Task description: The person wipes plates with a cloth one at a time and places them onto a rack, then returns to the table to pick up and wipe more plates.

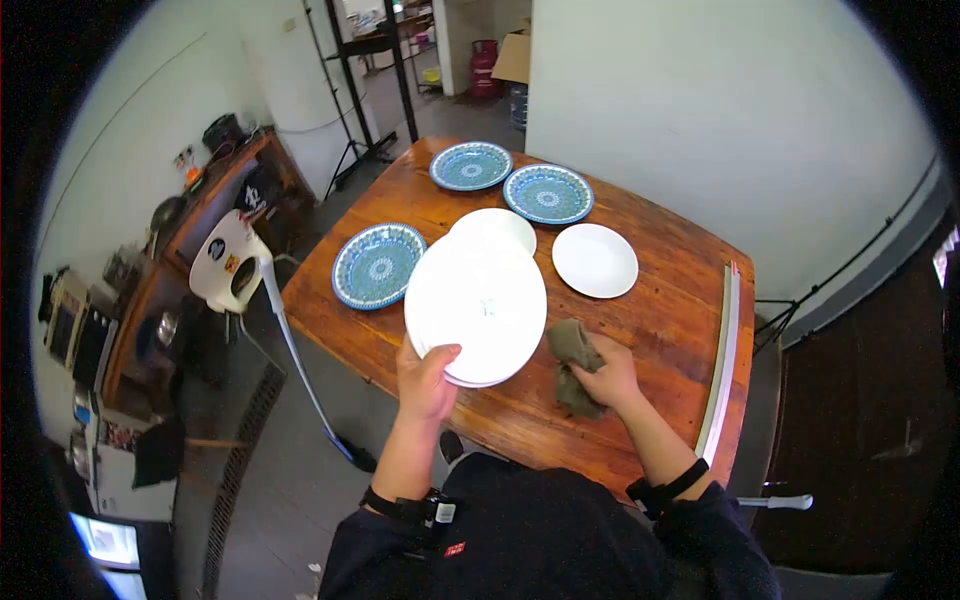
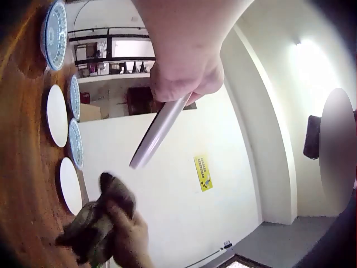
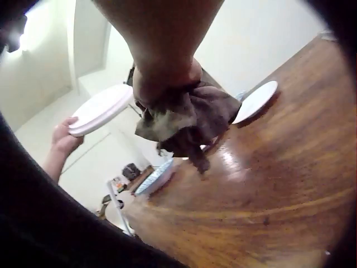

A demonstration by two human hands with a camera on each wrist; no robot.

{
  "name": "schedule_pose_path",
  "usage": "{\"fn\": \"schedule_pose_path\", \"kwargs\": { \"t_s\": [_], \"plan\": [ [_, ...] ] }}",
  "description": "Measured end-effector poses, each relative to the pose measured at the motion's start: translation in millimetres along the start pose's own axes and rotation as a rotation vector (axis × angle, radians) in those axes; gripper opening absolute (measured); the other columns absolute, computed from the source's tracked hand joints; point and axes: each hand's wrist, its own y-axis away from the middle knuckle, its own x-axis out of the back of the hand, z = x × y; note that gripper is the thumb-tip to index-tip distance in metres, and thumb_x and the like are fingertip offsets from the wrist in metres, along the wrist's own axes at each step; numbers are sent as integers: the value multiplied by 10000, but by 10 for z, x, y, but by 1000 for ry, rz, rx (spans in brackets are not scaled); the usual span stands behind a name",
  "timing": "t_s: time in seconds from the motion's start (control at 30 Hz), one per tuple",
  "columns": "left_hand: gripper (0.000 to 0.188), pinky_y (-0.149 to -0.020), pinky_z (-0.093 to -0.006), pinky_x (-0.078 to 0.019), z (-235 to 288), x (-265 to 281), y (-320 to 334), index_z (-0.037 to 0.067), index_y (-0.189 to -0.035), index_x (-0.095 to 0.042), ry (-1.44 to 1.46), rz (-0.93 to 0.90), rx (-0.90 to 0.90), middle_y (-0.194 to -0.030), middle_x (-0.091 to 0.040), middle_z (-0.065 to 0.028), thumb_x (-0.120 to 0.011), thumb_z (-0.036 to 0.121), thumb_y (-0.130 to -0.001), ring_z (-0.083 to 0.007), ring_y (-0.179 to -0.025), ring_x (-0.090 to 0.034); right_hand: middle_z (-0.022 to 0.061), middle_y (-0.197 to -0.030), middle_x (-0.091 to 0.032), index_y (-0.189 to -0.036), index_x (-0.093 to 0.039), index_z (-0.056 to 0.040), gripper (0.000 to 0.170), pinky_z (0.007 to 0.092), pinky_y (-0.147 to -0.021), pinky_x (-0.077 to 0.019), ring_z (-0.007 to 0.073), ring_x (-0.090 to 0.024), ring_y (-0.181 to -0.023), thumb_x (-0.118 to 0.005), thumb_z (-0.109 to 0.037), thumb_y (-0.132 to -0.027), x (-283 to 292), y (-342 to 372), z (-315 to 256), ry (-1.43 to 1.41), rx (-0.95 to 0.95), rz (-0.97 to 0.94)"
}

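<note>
My left hand (image 1: 428,385) grips a round white plate (image 1: 475,310) by its near edge, with the thumb on top. Raised off the table, the plate shows a doubled edge in the right wrist view; I cannot tell whether a second plate lies under it. A crumpled olive-brown cloth (image 1: 572,350) is held in my right hand (image 1: 612,374), to the right of the raised plate. Partly hidden behind that plate, another white plate (image 1: 505,226) lies on the table, and a further white plate (image 1: 595,260) lies to its right.
Three blue patterned dishes stand on the wooden table (image 1: 660,330): one at the left (image 1: 380,266), two at the back (image 1: 471,166) (image 1: 548,193). A long pale metal strip (image 1: 722,360) runs along the right edge. A white chair (image 1: 228,262) stands left of the table.
</note>
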Motion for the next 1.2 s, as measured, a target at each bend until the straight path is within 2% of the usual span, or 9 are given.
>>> {"fn": "schedule_pose_path", "kwargs": {
  "t_s": [0.13,0.2,0.27,0.37,0.57,0.67,0.97,1.07,1.2],
  "plan": [
    [269,-661,-280,-447,38,117,182,2,-971,-509,-705,-60,39,-855,-571,-84,-504,14,-702,-152,-775,-548,224,-1093,-447,-1134,-410,-51,602,358,-837,-375,318,-453,-1003,-636,-343,-659,4,38,275,432,-56,65],
    [291,-684,-277,-449,-4,94,322,41,-995,-530,-1015,-249,141,-908,-576,-70,-526,49,-704,-143,-831,-543,209,-1088,-454,-1133,-397,-11,606,365,-831,-382,308,-460,-994,-515,-435,-716,93,0,286,-589,-204,-136],
    [409,-837,-345,-398,-322,247,299,78,-1115,-455,-990,-597,-443,-1086,-499,-137,-491,57,-708,-229,-968,-507,195,-1082,-462,-1131,-385,28,661,372,-825,-389,297,-467,-986,-394,-527,-773,206,-148,63,-1555,-499,-477],
    [615,-889,-479,-308,-525,350,447,167,-1262,-246,-1448,-1103,-297,-1275,-294,-114,-480,91,-698,-413,-1097,-335,163,-1004,-507,-1124,-364,51,585,346,-723,-461,269,-533,-864,-477,-392,-759,119,-181,-649,-1409,-677,-316],
    [641,-904,-530,-239,-342,757,839,233,-1244,-269,-1706,-1051,-623,-1288,-265,-118,-557,170,-674,-386,-1150,-272,194,-1026,-481,-1135,-343,54,549,342,-720,-465,286,-528,-866,-526,-92,-638,-199,76,-702,-984,-508,-582],
    [671,-899,-569,-200,-26,1006,1163,239,-1247,-260,-1809,-726,-682,-1315,-205,-117,-586,211,-662,-351,-1189,-213,195,-1048,-468,-1155,-314,55,571,353,-723,-465,288,-527,-874,-531,-95,-648,-417,264,-1061,-1022,-395,-675],
    [723,-958,-377,-238,1158,2509,4226,65,-1270,-169,-1467,867,485,-1297,-238,-141,-544,373,-734,-276,-1179,-269,190,-1033,-479,-1142,-331,52,471,381,-775,-438,297,-511,-906,-470,-15,-697,-1571,921,-1971,-958,-288,-1083],
    [624,-911,-371,-309,813,2861,5845,45,-1204,-309,-1173,1358,759,-1206,-368,-173,-549,377,-733,-293,-1120,-352,149,-942,-523,-1100,-379,23,384,299,-556,-470,230,-550,-732,-447,3,-723,-2042,1323,-2457,-742,-213,-1192],
    [551,-851,-359,-366,276,2515,7477,14,-1107,-424,-748,1935,767,-1083,-477,-194,-585,353,-704,-319,-1016,-450,91,-781,-534,-1022,-427,-36,274,223,-206,-180,113,-427,-384,-442,-19,-748,-2333,2159,-3393,-581,-82,-1286]
  ]
}}
